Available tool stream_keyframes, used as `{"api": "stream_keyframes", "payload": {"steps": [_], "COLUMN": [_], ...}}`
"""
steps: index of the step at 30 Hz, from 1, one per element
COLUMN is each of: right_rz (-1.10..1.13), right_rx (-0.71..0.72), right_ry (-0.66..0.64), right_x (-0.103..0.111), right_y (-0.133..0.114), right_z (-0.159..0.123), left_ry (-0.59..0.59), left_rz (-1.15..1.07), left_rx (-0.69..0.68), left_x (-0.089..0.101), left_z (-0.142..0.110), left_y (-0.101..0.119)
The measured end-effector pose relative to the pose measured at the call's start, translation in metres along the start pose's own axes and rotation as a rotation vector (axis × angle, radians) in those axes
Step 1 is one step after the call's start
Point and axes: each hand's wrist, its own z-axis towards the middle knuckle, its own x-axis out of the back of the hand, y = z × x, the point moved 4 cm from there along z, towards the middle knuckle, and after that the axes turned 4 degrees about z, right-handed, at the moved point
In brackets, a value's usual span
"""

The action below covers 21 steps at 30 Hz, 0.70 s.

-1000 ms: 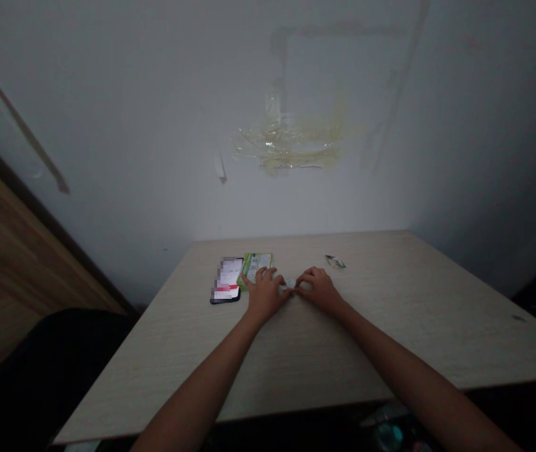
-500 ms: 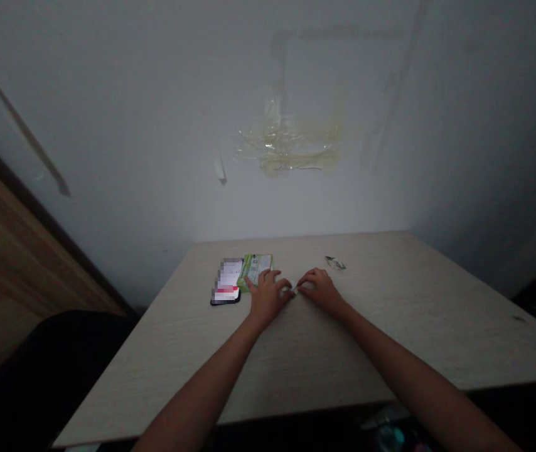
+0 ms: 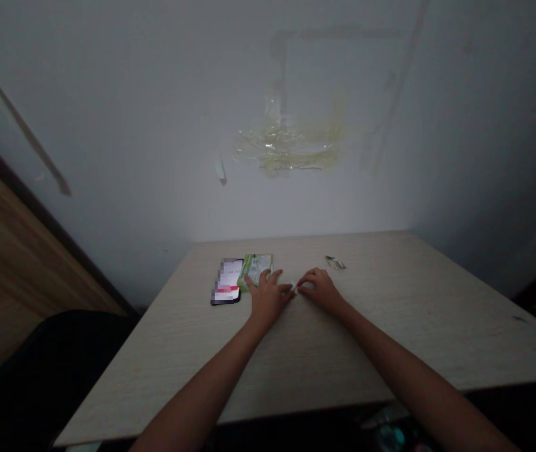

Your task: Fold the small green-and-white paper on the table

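Pale scrap (image 3: 294,286) lies between the fingertips of left hand (image 3: 268,300) and right hand (image 3: 319,288), right of green packet (image 3: 257,267). Both hands curled; grip and long axis unclear, nearer hand indeterminate.

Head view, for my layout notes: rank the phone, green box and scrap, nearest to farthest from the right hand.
1. Scrap, just beyond the right hand.
2. Green box, left, near the left hand.
3. Phone, left of the box.
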Motion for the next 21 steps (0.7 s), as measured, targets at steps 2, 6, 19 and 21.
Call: {"api": "stream_keyframes", "payload": {"steps": [2, 6, 19, 21], "right_rz": [0.002, -0.003, 0.002, 0.0], "right_rx": [0.004, 0.015, -0.015, -0.016], "right_ry": [0.005, 0.01, 0.015, 0.005], "right_x": [0.0, -0.001, -0.0032, -0.0036], "right_y": [0.0002, 0.0021, 0.0072, 0.0073], "right_z": [0.0, 0.0011, 0.0034, 0.0035], "left_ry": [0.003, 0.007, -0.035, -0.037], "left_rz": [0.017, 0.027, 0.074, 0.075], "left_rx": [-0.007, -0.002, 0.014, 0.008], "left_x": [-0.0009, -0.0032, -0.0067, -0.0077], "left_z": [0.0, 0.0011, 0.0051, 0.0053], "left_y": [0.0001, -0.001, -0.0034, -0.0039]}}
